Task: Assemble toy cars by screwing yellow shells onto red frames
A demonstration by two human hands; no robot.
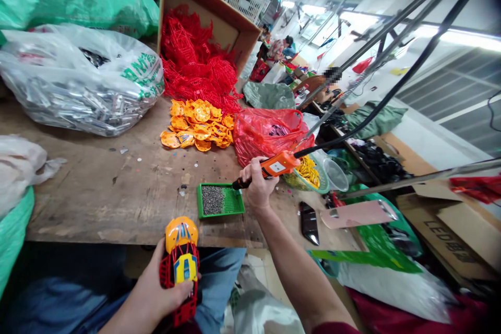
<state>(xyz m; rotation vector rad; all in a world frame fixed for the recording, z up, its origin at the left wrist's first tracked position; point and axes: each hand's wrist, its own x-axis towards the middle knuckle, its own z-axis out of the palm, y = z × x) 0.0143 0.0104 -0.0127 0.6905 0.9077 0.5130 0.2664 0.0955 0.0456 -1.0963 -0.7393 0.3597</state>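
Observation:
My left hand (162, 289) is closed around a toy car (183, 266) with an orange front, a yellow-and-blue top and a red frame, held over my lap below the table edge. An orange electric screwdriver (278, 165) with a black tip and a cable is gripped in my right hand (256, 183). Its tip points left, over the right part of a green tray (221, 214), where small metal screws (212, 200) lie heaped on the left side.
Orange shells (201, 122), red frames (203, 62) in a tilted box and a red bag (262, 135) stand behind. A clear bag of silvery parts (82, 94) is at left. To the right are a basket of yellow parts (308, 171) and a phone (309, 223). People sit far back.

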